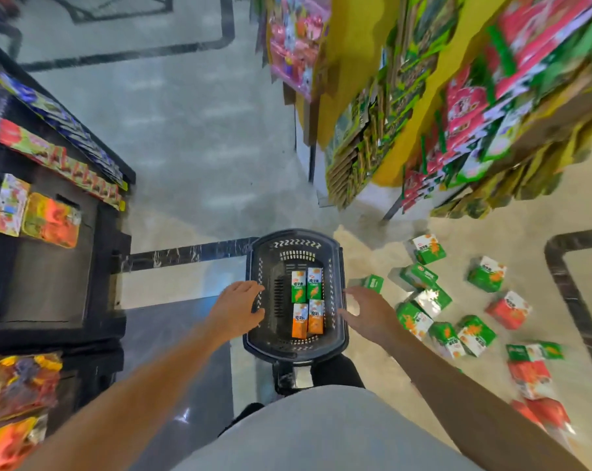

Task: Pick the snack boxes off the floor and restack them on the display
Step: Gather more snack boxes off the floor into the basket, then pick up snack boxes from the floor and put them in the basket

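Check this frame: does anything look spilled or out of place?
Yes. Green and red snack boxes lie scattered and tilted on the floor right of the basket, below the display. Four boxes lie neatly inside the basket.

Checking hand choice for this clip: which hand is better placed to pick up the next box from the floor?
Right. The scattered snack boxes lie on the floor right of the basket, beside the right hand; the left hand rests across the basket, away from them.

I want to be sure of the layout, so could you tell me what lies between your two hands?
In the head view, the black shopping basket sits between the left hand and right hand, holding four snack boxes.
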The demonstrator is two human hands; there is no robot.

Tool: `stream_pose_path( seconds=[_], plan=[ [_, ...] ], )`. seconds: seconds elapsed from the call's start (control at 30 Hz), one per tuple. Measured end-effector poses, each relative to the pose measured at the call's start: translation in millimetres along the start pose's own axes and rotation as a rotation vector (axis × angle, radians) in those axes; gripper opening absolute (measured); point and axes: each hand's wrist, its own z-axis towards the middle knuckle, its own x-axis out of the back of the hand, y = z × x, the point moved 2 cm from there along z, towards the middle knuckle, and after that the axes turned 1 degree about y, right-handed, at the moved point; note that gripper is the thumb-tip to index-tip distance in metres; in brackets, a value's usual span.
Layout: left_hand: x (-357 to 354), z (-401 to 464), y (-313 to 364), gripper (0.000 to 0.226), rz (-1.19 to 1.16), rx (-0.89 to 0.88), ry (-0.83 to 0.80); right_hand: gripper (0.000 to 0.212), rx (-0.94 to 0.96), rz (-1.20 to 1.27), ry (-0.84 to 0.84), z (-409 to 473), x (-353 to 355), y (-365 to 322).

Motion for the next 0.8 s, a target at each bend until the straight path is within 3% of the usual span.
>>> stream_pose_path(
  seconds=[0.4, 0.6, 0.8],
  plan=[
    [-49, -75, -16, 0.062, 0.214, -0.2, -0.095, 0.059, -0.186, -0.008, 0.148, -149, -66, 7],
    [-65, -79, 49, 0.063, 0.349, -0.33, -0.131, 0.059, -0.326, 0.089, 0.236, -221, -72, 53],
    [-91, -82, 169, 0.057, 0.446, -0.502, -0.121, 0.07, -0.482, 0.24, 0.301, -309, -88, 147]
  ],
)
